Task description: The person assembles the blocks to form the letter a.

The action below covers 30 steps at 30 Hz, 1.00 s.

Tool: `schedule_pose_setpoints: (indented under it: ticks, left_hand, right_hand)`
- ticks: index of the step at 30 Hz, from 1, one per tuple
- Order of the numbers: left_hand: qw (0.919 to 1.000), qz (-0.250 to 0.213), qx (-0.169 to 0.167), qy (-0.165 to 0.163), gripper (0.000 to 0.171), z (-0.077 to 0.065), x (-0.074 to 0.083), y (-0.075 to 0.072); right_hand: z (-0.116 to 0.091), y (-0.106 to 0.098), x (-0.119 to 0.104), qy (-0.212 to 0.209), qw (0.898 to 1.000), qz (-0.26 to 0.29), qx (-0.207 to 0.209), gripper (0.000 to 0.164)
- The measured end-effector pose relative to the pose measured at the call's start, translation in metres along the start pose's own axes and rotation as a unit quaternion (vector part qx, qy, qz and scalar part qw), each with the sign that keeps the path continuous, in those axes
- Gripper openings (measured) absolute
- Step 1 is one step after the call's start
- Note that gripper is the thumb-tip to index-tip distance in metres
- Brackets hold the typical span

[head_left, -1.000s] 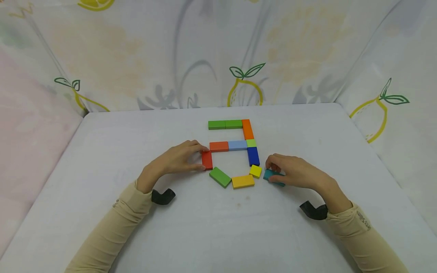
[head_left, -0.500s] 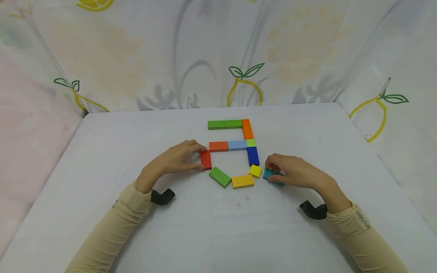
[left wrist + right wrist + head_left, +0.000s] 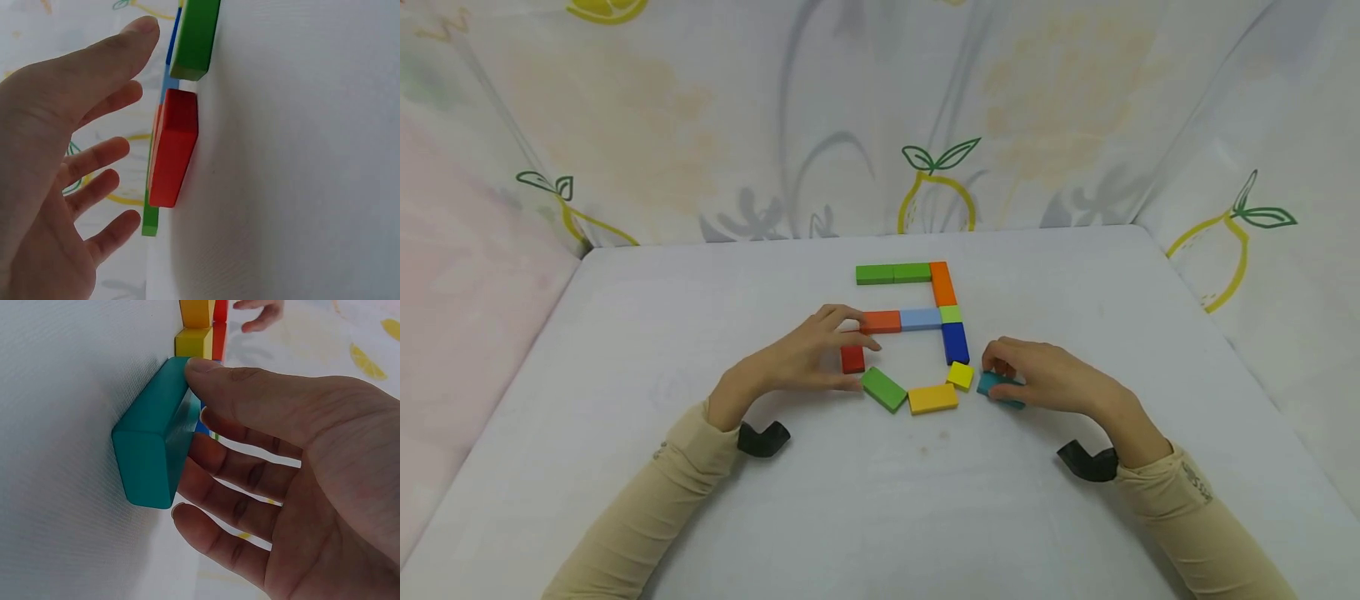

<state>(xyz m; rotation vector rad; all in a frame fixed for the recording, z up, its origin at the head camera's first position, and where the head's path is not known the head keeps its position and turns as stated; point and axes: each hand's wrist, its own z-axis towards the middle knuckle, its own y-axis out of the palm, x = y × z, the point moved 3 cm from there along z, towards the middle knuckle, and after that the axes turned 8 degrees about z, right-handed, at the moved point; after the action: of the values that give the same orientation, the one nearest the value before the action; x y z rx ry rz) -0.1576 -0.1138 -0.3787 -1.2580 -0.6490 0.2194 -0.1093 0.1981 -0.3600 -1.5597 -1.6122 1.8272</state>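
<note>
My left hand (image 3: 805, 354) reaches over the red block (image 3: 853, 362) with fingers spread; in the left wrist view thumb and fingers stand apart from that block. Its thumb is by the near green block (image 3: 883, 389), and a gap shows between them in the wrist view. At the right, my right hand (image 3: 1060, 375) pinches a teal block (image 3: 140, 462) between thumb and fingers, the block flat on the white table. A small yellow block (image 3: 960, 376) sits just left of the teal one, apart from it.
Other blocks outline a shape: two green blocks (image 3: 892, 273) at the top, orange (image 3: 943, 284), orange-red (image 3: 882, 322), light blue (image 3: 921, 319), lime (image 3: 951, 314), dark blue (image 3: 956, 342) and amber (image 3: 933, 399). A lemon-print cloth (image 3: 850, 108) hangs behind the white table (image 3: 880, 517).
My left hand has let go of the red block, spreading its fingers and shifting slightly right and nearer. Just before, the red block slid a little left. The right hand stays on the teal block.
</note>
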Motion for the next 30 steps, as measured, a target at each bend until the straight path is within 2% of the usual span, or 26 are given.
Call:
schedule_pose_setpoints:
  ticks: [4, 10, 26, 30]
  left_hand:
    - [0.9995, 0.018, -0.009, 0.022, 0.038, 0.0025, 0.0052, 0.0078]
    - [0.9989, 0.043, -0.009, 0.016, 0.028, 0.0030, 0.0054, 0.0105]
    - [0.9987, 0.034, -0.037, -0.008, 0.033, 0.0021, 0.0009, 0.0092]
    - [0.9993, 0.021, -0.031, -0.001, 0.038, 0.0032, 0.0042, 0.0085]
  right_hand:
    - [0.0002, 0.0003, 0.0005, 0.002, 1.000, 0.002, 0.000, 0.025]
    - [0.0008, 0.0015, 0.0019, -0.005, 1.000, -0.002, 0.002, 0.025]
    - [0.0017, 0.0011, 0.0031, 0.001, 1.000, -0.002, -0.001, 0.025]
    - [0.0010, 0.0006, 0.0025, 0.000, 1.000, -0.003, 0.002, 0.023]
